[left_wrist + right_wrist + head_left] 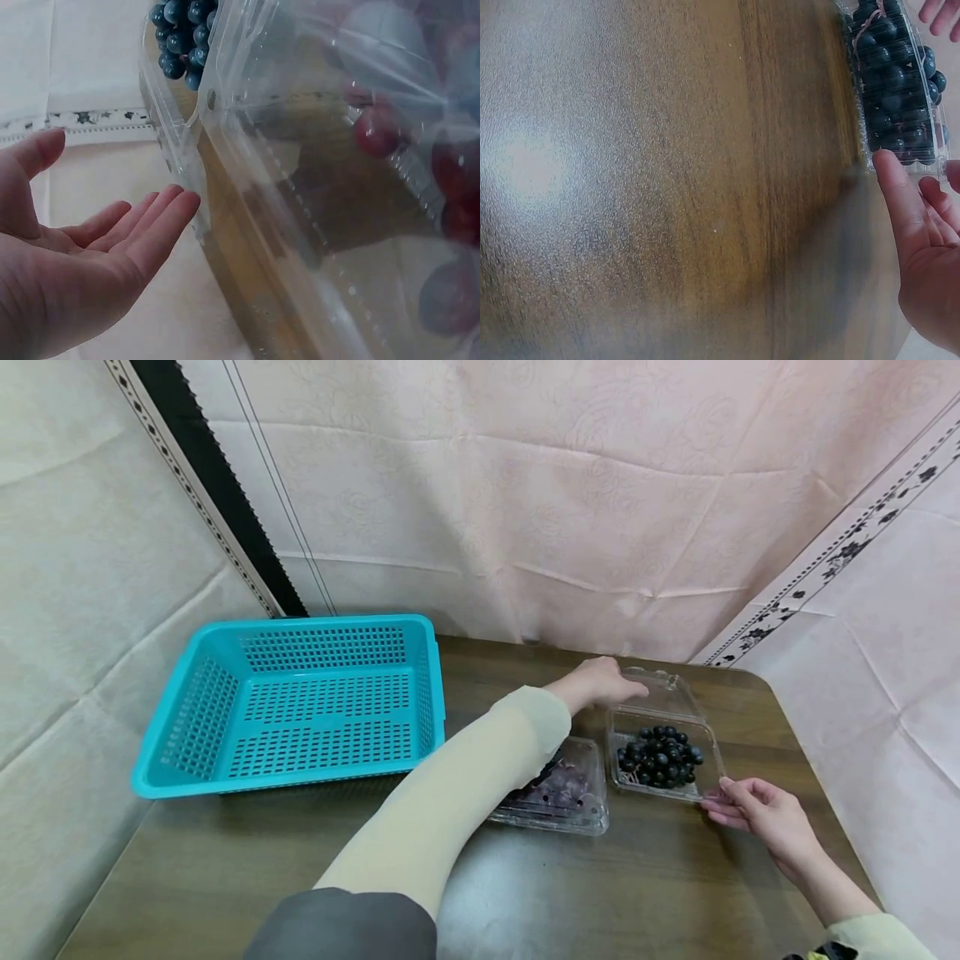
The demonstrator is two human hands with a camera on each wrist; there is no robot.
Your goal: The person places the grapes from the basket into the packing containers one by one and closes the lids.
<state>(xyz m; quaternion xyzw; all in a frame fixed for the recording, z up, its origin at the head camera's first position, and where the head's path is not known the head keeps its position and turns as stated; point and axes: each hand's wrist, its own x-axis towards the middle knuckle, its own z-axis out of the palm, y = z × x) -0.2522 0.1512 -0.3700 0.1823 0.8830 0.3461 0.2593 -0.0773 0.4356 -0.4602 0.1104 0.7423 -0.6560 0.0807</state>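
Observation:
A clear plastic clamshell box (619,777) holds a bunch of black grapes (662,757), its lid (663,693) folded back behind it. At the box's front right corner, my right hand (776,827) pinches the rim between thumb and fingers; the right wrist view shows fingers (900,196) against the box's end. My left hand (600,682) reaches over to the lid's left side. Its fingers are loosely extended and hold nothing in the left wrist view. A second clear box (592,818) with reddish-purple grapes (566,787) lies under my left forearm, which partly hides it.
A turquoise perforated plastic basket (322,693) stands at the left on the brown wooden table (600,893). Pale patterned cloth (525,510) hangs behind the table and along both sides. The table's right edge runs close beside my right hand.

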